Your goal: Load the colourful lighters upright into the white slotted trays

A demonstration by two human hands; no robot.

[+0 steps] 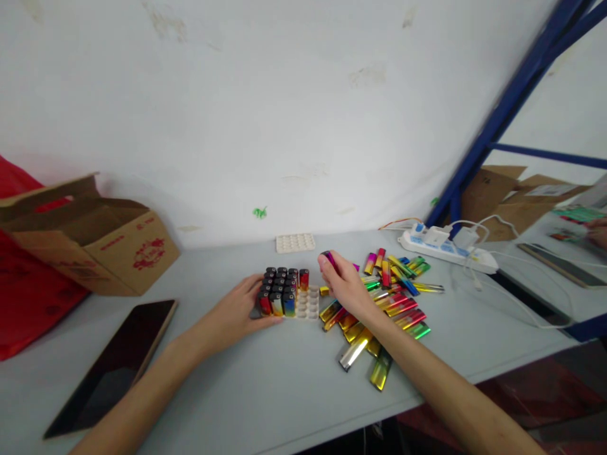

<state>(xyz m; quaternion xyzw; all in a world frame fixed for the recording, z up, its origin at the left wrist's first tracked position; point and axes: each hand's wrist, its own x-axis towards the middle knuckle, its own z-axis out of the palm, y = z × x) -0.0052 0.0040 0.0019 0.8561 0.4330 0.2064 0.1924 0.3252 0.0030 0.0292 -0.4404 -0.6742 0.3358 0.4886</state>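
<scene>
A white moulded tray [308, 304] lies on the table, its left part filled with rows of upright, black-topped lighters [276, 294]. My left hand [237, 308] grips the tray's left side, thumb along the front edge and fingers behind the lighters. To the right of the tray, my right hand [348, 281] is raised with a purple lighter [331, 259] pinched between thumb and fingers. The tray's right-hand pockets show bare. Beneath and around my right forearm is a loose heap of shiny lighters [353, 351] in gold, red, green, blue and silver.
A second white tray [295, 242] lies by the wall. At left are an open cardboard box [118, 246], a red bag [28, 316] and a dark tablet [114, 366]. A power strip [448, 249] with cables lies at right, near a blue metal frame [484, 139]. Another person's hand [597, 232] shows far right.
</scene>
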